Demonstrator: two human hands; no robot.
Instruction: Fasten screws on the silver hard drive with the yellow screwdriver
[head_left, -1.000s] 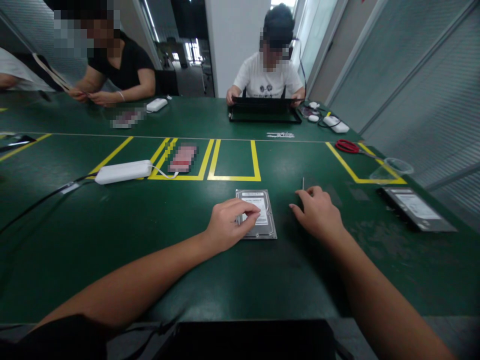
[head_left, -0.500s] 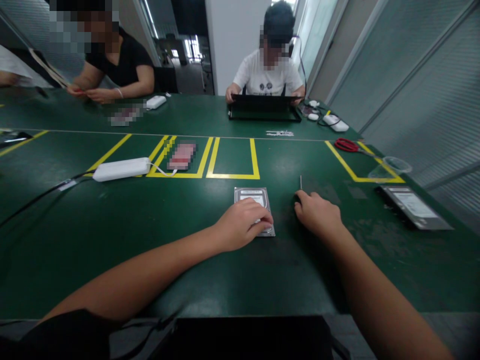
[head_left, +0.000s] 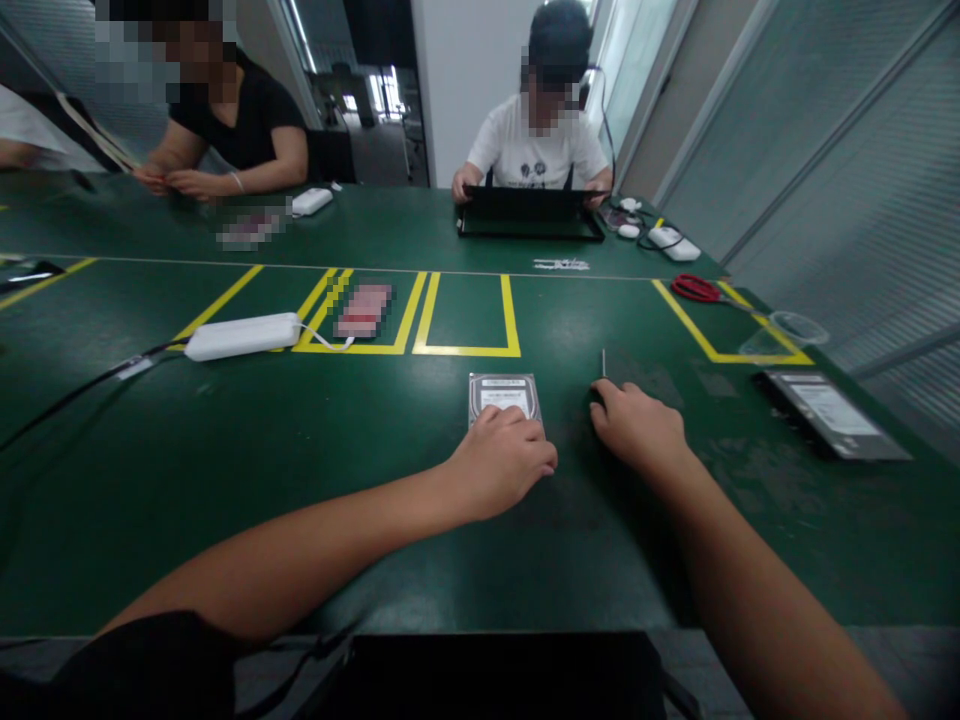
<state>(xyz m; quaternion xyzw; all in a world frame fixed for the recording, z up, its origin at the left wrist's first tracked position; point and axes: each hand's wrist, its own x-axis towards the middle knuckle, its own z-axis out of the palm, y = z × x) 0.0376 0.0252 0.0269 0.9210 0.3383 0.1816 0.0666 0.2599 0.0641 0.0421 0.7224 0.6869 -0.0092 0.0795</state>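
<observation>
The light is dim; glare shows beyond the doorway (head_left: 384, 95); faint sheen marks the table (head_left: 397, 580).

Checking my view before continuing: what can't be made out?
Head view:
Hard drive: near part, hidden by the left hand.
Its label: print, too small.
Thin rod: near end and any grip, hidden by the right hand.
Far-left person: cut off by left edge.

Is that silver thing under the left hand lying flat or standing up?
Lying flat: the hard drive shows its labelled face upward, though the left hand covers its near part.
</observation>
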